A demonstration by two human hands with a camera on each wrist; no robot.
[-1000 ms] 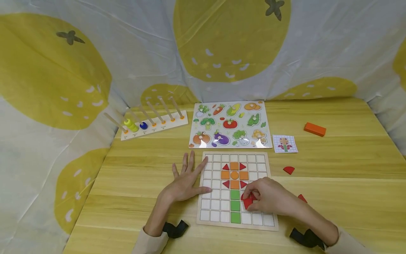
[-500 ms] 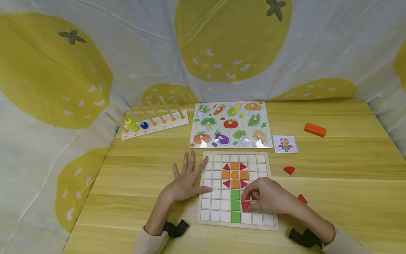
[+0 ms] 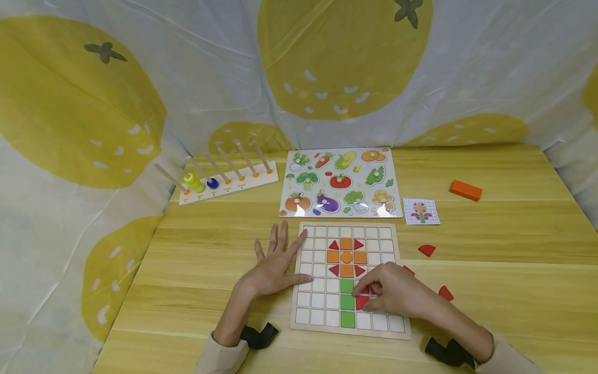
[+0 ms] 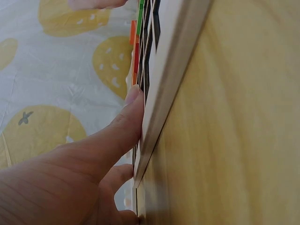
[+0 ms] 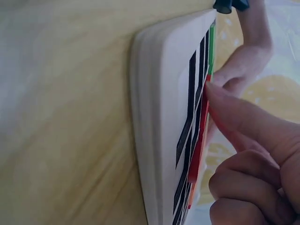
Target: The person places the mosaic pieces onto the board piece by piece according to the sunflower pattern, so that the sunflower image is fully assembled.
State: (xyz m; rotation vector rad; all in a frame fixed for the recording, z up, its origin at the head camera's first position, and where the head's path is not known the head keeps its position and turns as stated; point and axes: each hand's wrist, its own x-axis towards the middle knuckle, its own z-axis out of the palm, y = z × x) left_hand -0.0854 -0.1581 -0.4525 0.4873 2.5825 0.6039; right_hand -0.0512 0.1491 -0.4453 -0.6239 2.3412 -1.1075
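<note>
My left hand (image 3: pixel 268 272) lies with fingers spread at the left edge of the wooden grid board (image 3: pixel 309 318). Its thumb and index finger touch the board; in the left wrist view the thumb (image 4: pixel 124 119) rests on its rim. Over the board's lower right, my right hand (image 3: pixel 397 291) pinches a red block (image 3: pixel 361 302) between thumb and index finger. This block sits in the cell beside a green square (image 3: pixel 347 302), its outline partly covered. Another red piece shows behind the fingers. Orange squares, an orange circle (image 3: pixel 346 257) and red triangles (image 3: pixel 334 244) lie above.
Right of the board are red quarter-circle blocks (image 3: pixel 426 250), a printed pattern card (image 3: pixel 421 211) and an orange bar (image 3: pixel 465 190). Behind it lies a vegetable knob puzzle (image 3: pixel 340 182). A peg stand (image 3: pixel 233 183) with yellow and blue beads stands at the back left.
The red block in my right hand has gone from tilted to flat in the cell beside the green squares. My left hand has stayed in place.
</note>
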